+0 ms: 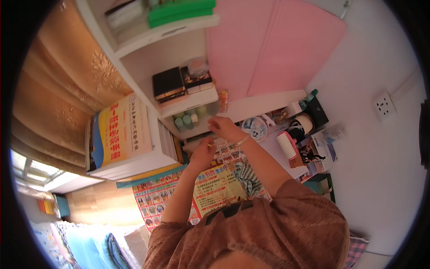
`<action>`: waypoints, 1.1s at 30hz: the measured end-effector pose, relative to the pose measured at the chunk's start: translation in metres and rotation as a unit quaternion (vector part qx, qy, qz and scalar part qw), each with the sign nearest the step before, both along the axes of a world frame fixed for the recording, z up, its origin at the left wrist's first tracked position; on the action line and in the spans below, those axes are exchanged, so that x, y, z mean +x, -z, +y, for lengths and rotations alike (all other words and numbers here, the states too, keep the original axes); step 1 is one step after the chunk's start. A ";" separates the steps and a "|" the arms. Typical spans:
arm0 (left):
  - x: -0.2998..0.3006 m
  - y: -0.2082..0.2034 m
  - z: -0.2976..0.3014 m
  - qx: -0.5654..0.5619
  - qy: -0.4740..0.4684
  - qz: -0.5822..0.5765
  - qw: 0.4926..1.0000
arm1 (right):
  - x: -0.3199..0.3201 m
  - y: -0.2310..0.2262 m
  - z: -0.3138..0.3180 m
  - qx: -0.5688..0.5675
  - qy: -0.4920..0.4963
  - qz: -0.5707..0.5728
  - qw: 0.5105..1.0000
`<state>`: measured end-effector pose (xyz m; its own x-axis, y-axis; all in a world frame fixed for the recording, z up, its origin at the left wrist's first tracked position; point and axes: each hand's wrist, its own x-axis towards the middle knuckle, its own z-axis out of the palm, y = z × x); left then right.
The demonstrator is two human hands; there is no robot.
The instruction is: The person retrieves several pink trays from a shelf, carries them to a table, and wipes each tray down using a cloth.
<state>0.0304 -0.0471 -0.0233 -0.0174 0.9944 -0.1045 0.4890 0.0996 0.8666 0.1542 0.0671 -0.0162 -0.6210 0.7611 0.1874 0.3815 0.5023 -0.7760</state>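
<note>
Both my hands are over the desk, in front of a white shelf's low compartment. My left hand [203, 153] is closed, its fingers curled near the shelf's base; what they may hold is too small to make out. Farther up, my right hand [224, 128] has bent fingers somewhat apart, with nothing visible in them. Left of it stand several pale green jars [183, 123] and a small white-capped bottle [194, 117]. A printed sheet [215, 190] covers the desk under my arms. Beside my right forearm lies a green-and-white striped cloth [247, 178].
A stack of books [123, 134] stands left, by a gold curtain [58, 85]. Dark boxes [168, 83] sit on the shelf above. To the right are a round blue-and-white container [255, 129], a white roll with pink [285, 144] and a cluttered organizer [309, 154].
</note>
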 end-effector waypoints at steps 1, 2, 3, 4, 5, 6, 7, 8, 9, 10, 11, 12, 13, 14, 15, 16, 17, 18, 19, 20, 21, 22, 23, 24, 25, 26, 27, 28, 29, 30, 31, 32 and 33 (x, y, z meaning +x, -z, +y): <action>0.007 -0.014 0.001 0.034 0.020 -0.022 0.999 | 0.019 -0.014 -0.002 -0.024 -0.019 -0.013 0.999; 0.015 -0.030 0.005 0.068 0.042 -0.045 0.996 | 0.040 -0.025 -0.004 -0.073 -0.009 0.004 0.997; 0.022 -0.050 0.009 0.096 0.067 -0.026 0.993 | 0.062 -0.037 -0.004 -0.120 0.000 0.022 0.992; 0.028 -0.071 0.012 0.103 0.074 -0.022 0.992 | 0.083 -0.046 0.000 -0.109 0.023 0.045 0.993; 0.036 -0.090 0.016 0.150 0.084 -0.019 0.985 | 0.106 -0.056 0.005 -0.097 0.049 0.066 0.992; 0.043 -0.103 0.022 0.197 0.093 -0.016 0.976 | 0.128 -0.072 0.009 -0.105 0.101 0.096 0.985; 0.045 -0.112 0.029 0.249 0.094 0.004 0.964 | 0.146 -0.092 0.016 -0.113 0.147 0.127 0.974; 0.049 -0.124 0.037 0.255 0.099 0.005 0.962 | 0.164 -0.106 0.025 -0.072 0.219 0.126 0.965; 0.056 -0.139 0.045 0.271 0.073 0.005 0.960 | 0.194 -0.105 0.045 -0.051 0.267 0.152 0.950; 0.060 -0.149 0.053 0.286 0.042 0.006 0.957 | 0.214 -0.114 0.061 -0.006 0.306 0.173 0.936; 0.063 -0.153 0.064 0.291 0.048 0.005 0.956 | 0.234 -0.124 0.076 0.039 0.345 0.192 0.918; 0.066 -0.155 0.077 0.339 0.005 0.033 0.940 | 0.253 -0.134 0.091 0.062 0.379 0.232 0.894; 0.066 -0.158 0.087 0.385 -0.044 0.063 0.920 | 0.265 -0.143 0.106 0.081 0.405 0.273 0.869; 0.066 -0.163 0.095 0.388 -0.043 0.063 0.918 | 0.275 -0.153 0.119 0.083 0.406 0.275 0.867; 0.067 -0.168 0.102 0.383 -0.083 0.032 0.919 | 0.283 -0.162 0.132 0.091 0.441 0.272 0.850; 0.067 -0.173 0.108 0.378 -0.126 0.001 0.917 | 0.290 -0.170 0.145 0.099 0.474 0.268 0.833; 0.069 -0.177 0.115 0.379 -0.126 0.001 0.917 | 0.301 -0.172 0.157 0.100 0.473 0.268 0.833; 0.071 -0.180 0.121 0.393 -0.154 0.010 0.906 | 0.310 -0.173 0.168 0.108 0.503 0.241 0.823; 0.071 -0.181 0.127 0.405 -0.184 0.020 0.895 | 0.316 -0.173 0.178 0.115 0.530 0.211 0.814; 0.071 -0.183 0.133 0.402 -0.190 0.021 0.895 | 0.320 -0.173 0.188 0.112 0.525 0.208 0.817; 0.071 -0.184 0.141 0.406 -0.212 0.014 0.889 | 0.324 -0.171 0.197 0.133 0.540 0.195 0.808; 0.069 -0.184 0.145 0.407 -0.237 0.011 0.882 | 0.324 -0.167 0.207 0.150 0.551 0.181 0.801; 0.071 -0.186 0.149 0.401 -0.243 0.010 0.883 | 0.333 -0.163 0.218 0.147 0.548 0.175 0.805; 0.072 -0.190 0.152 0.393 -0.250 0.008 0.885 | 0.341 -0.159 0.229 0.153 0.565 0.169 0.793; 0.070 -0.193 0.154 0.384 -0.261 0.008 0.885 | 0.339 -0.156 0.236 0.156 0.577 0.164 0.784; 0.067 -0.194 0.155 0.378 -0.271 0.011 0.885 | 0.339 -0.153 0.240 0.151 0.571 0.159 0.791; 0.064 -0.195 0.157 0.375 -0.279 0.016 0.884 | 0.341 -0.152 0.244 0.133 0.578 0.152 0.790; 0.063 -0.195 0.160 0.373 -0.285 0.020 0.883 | 0.343 -0.151 0.247 0.115 0.587 0.145 0.788; 0.062 -0.196 0.162 0.368 -0.290 0.021 0.883 | 0.353 -0.148 0.253 0.113 0.583 0.141 0.792; 0.062 -0.197 0.165 0.375 -0.282 0.016 0.883 | 0.364 -0.149 0.259 0.113 0.560 0.117 0.812; 0.058 -0.196 0.166 0.381 -0.280 0.017 0.881 | 0.355 -0.149 0.262 0.109 0.530 0.095 0.836; 0.055 -0.194 0.167 0.376 -0.290 0.022 0.880 | 0.346 -0.147 0.263 0.105 0.521 0.092 0.842; 0.053 -0.192 0.169 0.386 -0.277 -0.002 0.880 | 0.340 -0.147 0.261 0.095 0.515 0.117 0.844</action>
<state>0.0839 0.1216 0.1684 -0.5227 0.6078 0.5978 0.5479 -0.2978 0.7818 0.4945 0.3284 0.1306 0.4228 0.8171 0.3921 0.5382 0.1217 -0.8340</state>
